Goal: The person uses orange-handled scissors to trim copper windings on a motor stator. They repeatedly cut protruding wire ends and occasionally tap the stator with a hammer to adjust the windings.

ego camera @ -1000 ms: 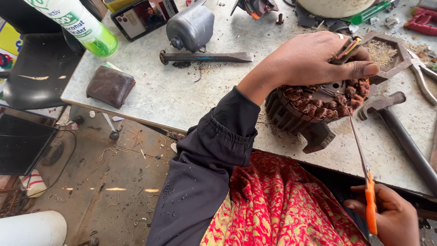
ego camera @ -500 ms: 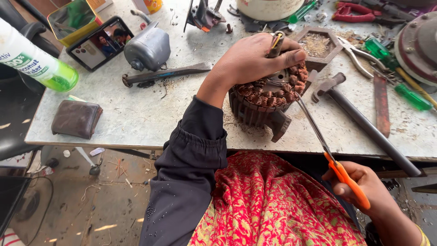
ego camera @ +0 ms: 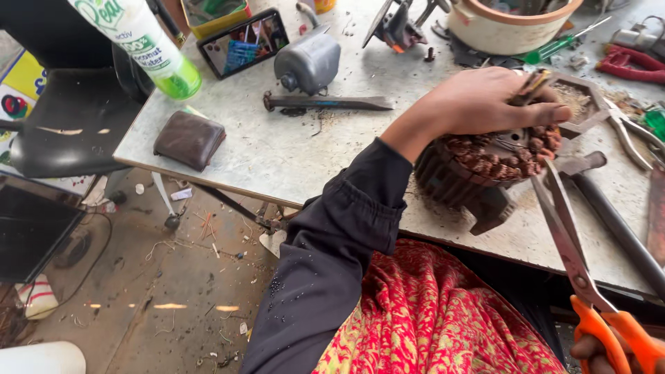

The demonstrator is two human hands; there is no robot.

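My left hand (ego camera: pixel 478 104) lies on top of a round motor stator with copper windings (ego camera: pixel 485 166), pressing it to the workbench (ego camera: pixel 312 152). A thin stick (ego camera: pixel 528 86) pokes out between its fingers. My right hand (ego camera: pixel 609 350) shows only at the bottom right corner. It grips the orange handles of a pair of scissors (ego camera: pixel 571 242), whose long blades are parted and point up at the windings.
On the bench lie a brown wallet (ego camera: pixel 189 140), a grey cylinder motor (ego camera: pixel 308 61), a chisel bar (ego camera: pixel 325 102), a phone (ego camera: pixel 242 41), a green-tipped bottle (ego camera: pixel 149 48), a hammer (ego camera: pixel 609 215), pliers (ego camera: pixel 623 131) and a round tub (ego camera: pixel 509 21). A black chair (ego camera: pixel 69 131) stands at left.
The view has swung left and nearer. The scissors have come up closer to the stator with blades now parted. My left hand has stayed on the stator.
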